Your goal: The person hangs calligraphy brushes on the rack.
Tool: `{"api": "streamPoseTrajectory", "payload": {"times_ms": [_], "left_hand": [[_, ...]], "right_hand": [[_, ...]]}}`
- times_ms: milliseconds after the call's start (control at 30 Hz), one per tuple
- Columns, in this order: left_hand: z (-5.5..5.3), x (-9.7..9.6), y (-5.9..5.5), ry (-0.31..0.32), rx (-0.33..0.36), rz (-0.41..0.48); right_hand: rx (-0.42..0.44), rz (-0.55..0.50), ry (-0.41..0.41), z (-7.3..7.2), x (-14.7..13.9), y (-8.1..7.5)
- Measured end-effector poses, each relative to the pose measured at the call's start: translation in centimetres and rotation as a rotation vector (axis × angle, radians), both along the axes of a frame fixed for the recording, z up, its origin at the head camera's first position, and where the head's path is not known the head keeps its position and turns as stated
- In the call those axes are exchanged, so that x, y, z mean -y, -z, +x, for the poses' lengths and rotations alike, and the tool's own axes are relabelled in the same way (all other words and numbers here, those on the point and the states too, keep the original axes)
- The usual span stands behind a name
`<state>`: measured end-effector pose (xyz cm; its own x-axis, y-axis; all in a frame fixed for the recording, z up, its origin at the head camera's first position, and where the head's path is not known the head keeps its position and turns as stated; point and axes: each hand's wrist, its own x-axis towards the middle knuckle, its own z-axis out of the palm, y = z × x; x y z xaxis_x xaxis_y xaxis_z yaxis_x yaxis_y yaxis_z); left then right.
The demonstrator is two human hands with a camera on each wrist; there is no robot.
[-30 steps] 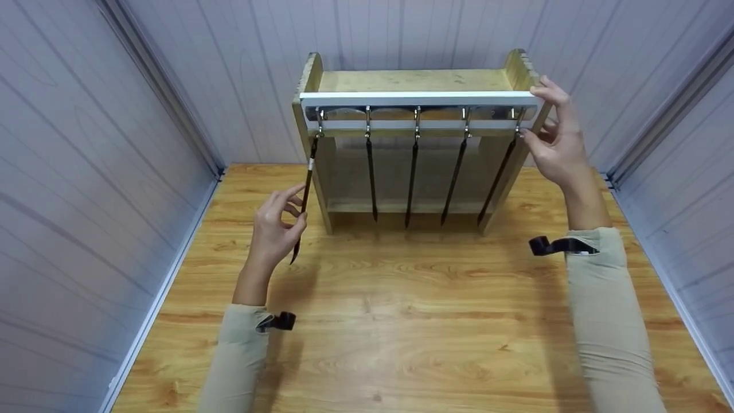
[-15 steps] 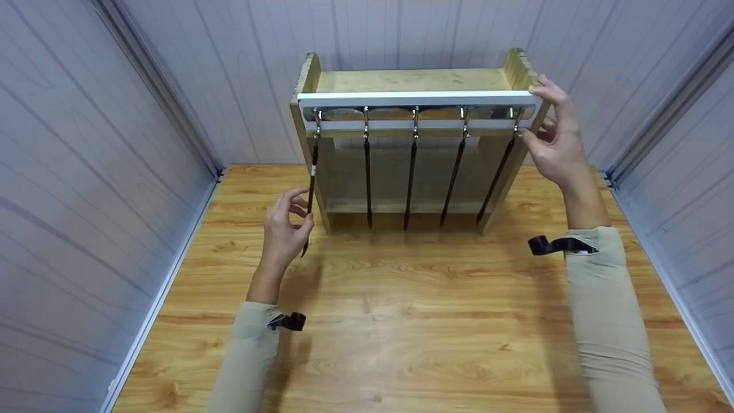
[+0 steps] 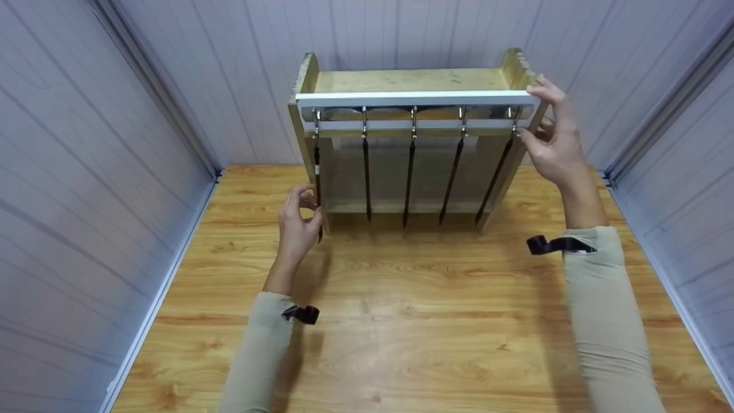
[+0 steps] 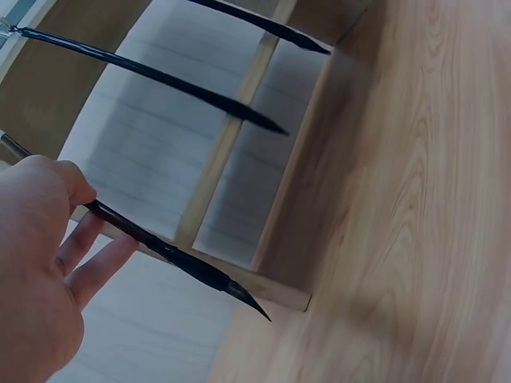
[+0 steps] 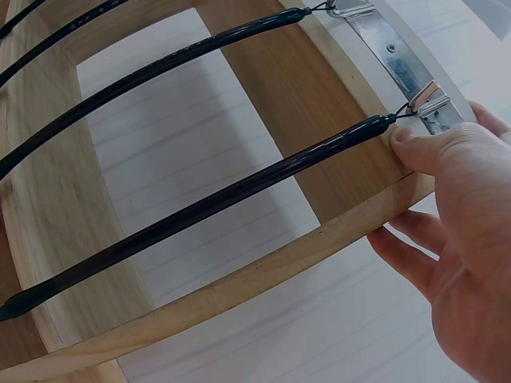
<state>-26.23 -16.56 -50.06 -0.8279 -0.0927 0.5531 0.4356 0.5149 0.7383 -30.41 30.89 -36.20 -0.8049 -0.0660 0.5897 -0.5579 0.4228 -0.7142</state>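
Note:
Several calligraphy brushes point(image 3: 410, 178) with dark handles hang tips down by loops from a metal hook rail point(image 3: 436, 113) on a wooden rack point(image 3: 413, 79). My left hand point(image 3: 298, 221) pinches the leftmost brush point(image 4: 200, 267) along its lower part, between thumb and fingers. Its pointed dark tip sticks out past the fingers in the left wrist view, and its top is at the leftmost hook. At the other end, my right hand point(image 3: 556, 140) grips the rack's upper right corner. In the right wrist view, the right thumb point(image 5: 415, 148) lies beside the last hook, near the rightmost brush point(image 5: 215, 195).
The rack stands on a wood-patterned floor point(image 3: 390, 321) close to the white back wall point(image 3: 401, 28). Pale panelled walls rise at left point(image 3: 74, 172) and right point(image 3: 682, 172). Black straps with small devices point(image 3: 539, 245) sit on both sleeves.
My left hand has moved right and slightly up, bringing the leftmost brush from a slant to nearly vertical beside the rack's left leg. The right hand has kept its place.

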Motion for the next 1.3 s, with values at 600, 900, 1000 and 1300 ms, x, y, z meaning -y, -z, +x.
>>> {"api": "streamPoseTrajectory", "payload": {"times_ms": [600, 900, 1000, 1300], "left_hand": [[-0.8, -0.2, 0.3, 0.007, 0.046, 0.07], [-0.9, -0.3, -0.4, 0.026, 0.078, 0.082], [-0.9, -0.2, -1.1, 0.037, 0.095, 0.095], [-0.8, 0.3, -2.6, 0.022, 0.084, 0.07]], "right_hand": [[0.013, -0.001, 0.007, -0.2, 0.5, 0.1], [0.001, 0.037, 0.018, -0.1, -0.1, 0.0], [-0.004, 0.045, 0.018, -0.2, -0.3, 0.0], [-0.016, 0.047, 0.017, -0.3, -0.4, 0.2]]}}
